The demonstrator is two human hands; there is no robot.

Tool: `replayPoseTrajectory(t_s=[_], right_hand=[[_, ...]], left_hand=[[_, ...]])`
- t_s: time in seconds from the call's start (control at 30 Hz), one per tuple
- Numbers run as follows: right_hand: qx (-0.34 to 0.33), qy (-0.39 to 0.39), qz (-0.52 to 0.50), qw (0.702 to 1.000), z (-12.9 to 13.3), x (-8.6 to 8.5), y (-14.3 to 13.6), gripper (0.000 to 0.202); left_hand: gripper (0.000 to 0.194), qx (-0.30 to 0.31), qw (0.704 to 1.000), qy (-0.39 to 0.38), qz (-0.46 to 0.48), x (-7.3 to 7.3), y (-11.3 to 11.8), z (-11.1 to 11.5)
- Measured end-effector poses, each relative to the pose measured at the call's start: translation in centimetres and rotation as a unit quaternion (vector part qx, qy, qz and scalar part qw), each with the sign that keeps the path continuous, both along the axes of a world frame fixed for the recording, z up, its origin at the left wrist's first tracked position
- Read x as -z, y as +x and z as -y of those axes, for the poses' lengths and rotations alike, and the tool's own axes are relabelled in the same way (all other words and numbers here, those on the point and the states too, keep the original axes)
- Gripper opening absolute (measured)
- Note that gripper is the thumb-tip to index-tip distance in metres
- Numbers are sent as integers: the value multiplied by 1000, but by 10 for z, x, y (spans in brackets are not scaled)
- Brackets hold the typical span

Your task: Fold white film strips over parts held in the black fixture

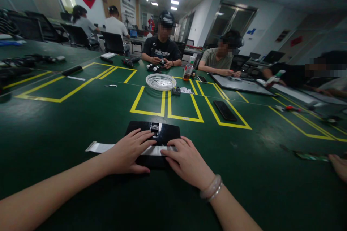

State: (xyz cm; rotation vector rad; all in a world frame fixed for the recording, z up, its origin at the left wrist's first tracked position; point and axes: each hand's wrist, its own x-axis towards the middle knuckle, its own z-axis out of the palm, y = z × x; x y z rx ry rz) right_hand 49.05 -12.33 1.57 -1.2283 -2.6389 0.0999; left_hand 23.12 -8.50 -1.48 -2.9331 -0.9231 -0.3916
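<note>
A glossy black panel (170, 132) with a small square recess near its far edge lies in front of me on the green table. Across it runs a flat white ribbon cable (101, 147), its left end sticking out past the panel. My left hand (132, 148) rests over the panel's left part, fingers stretched out and spread, the fingertips close to the recess and cable. On the right side, my right hand (184, 155) lies with its fingers apart, the tips touching the cable. Parts of the panel and cable are hidden under both hands.
Beyond the panel are a white plastic basket (161, 82), a drink bottle (187, 71) and a black phone (225, 110) within yellow tape outlines. Two people sit across the table, one handling small parts. Another person's hand (338, 166) shows at the right edge near a green strip (311, 156).
</note>
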Motion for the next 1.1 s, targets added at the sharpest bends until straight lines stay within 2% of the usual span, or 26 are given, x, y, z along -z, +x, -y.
replayPoseTrajectory(t_s=[0.13,0.33,0.43,0.53,0.67,0.83,0.9,1.03,1.1], right_hand=[[-7,10,-17,1000,-4,3,2,28],[5,18,-42,999,-7,9,3,35],[16,40,-48,998,-7,9,3,39],[26,54,-44,997,-7,7,5,44],[35,42,-39,998,-10,7,8,47],[64,7,-19,998,-14,12,14,34],[77,-3,-10,997,-14,13,16,30],[90,-6,-4,996,-14,12,17,28],[91,-5,-5,996,-13,11,16,28]], left_hand=[[85,-2,1000,-29,1,0,-1,-2],[89,0,998,-57,28,-8,-1,-6],[92,-14,997,-58,42,-11,-10,-13],[88,-52,996,-44,50,-13,-29,-28],[82,-151,984,15,93,-9,-69,-60],[98,-345,916,77,189,-1,-147,-93],[92,-380,894,111,209,2,-185,-100],[60,-389,868,195,240,12,-256,-102],[61,-442,842,193,241,19,-281,-100]])
